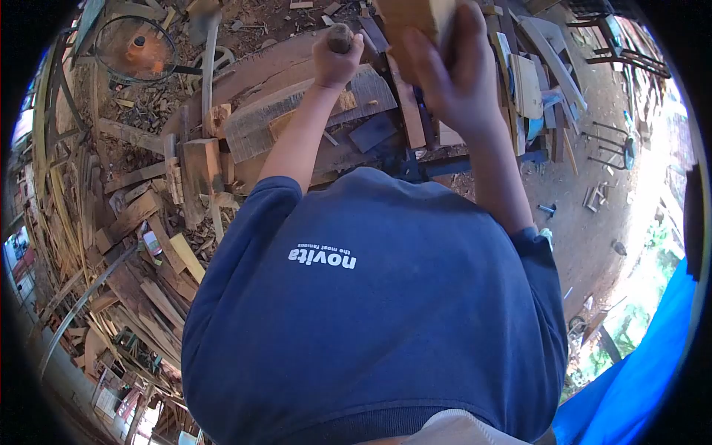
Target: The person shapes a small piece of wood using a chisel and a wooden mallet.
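Observation:
My left hand [337,63] is closed around a dark, round-ended handle [340,38] held upright over the work area. At the top edge, my right hand [460,78] grips a pale wooden block [415,26], which is partly cut off by the frame. Below my left hand lies a wide grey weathered board [248,132] with small wood pieces on it. A dark flat piece [373,132] rests at its right end. The lower end of the handle is hidden by my fist.
Scrap wood is piled at the left [141,289]. More planks [527,85] lean together right of my right hand. A round wire guard [136,48] stands at the upper left, a stool [627,152] at the right, and a blue sheet [645,378] hangs at the lower right.

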Demonstrator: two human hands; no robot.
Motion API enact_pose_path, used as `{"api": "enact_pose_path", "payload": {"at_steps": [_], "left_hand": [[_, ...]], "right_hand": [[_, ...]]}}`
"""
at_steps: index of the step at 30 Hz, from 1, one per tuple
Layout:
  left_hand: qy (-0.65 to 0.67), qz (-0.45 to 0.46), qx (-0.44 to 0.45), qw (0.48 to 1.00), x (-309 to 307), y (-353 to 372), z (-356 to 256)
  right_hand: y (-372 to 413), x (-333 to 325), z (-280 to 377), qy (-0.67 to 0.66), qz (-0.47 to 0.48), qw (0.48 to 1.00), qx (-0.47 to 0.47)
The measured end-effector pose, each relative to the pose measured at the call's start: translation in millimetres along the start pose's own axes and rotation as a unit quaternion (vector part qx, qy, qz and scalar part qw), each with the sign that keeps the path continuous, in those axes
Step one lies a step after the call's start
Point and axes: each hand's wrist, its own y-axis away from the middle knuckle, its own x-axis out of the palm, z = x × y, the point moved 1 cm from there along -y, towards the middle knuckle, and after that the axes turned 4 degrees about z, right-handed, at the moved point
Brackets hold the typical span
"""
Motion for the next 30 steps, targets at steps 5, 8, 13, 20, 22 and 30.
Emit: {"api": "enact_pose_path", "payload": {"at_steps": [5, 8, 13, 20, 22, 30], "left_hand": [[0.292, 0.050, -0.121, 0.947, 9, 14, 2], [0.183, 0.019, -0.031, 0.982, 2, 14, -44], [-0.017, 0.004, 0.086, 0.996, 1, 17, -23], [0.451, -0.044, -0.323, 0.831, 8, 5, -47], [0.228, -0.001, -0.132, 0.965, 3, 14, -24], [0.210, 0.041, -0.047, 0.976, 4, 19, 27]], "right_hand": [[4, 66, -25, 0.180, 0.145, 0.958, 0.168], [-29, 39, 9, 0.180, 0.146, 0.966, 0.119], [-68, -16, 94, 0.001, 0.072, 0.986, 0.151], [-9, 52, 3, 0.193, 0.185, 0.950, 0.165], [-19, 35, 27, 0.177, 0.133, 0.969, 0.110], [-6, 38, 13, 0.110, 0.100, 0.985, 0.088]]}}
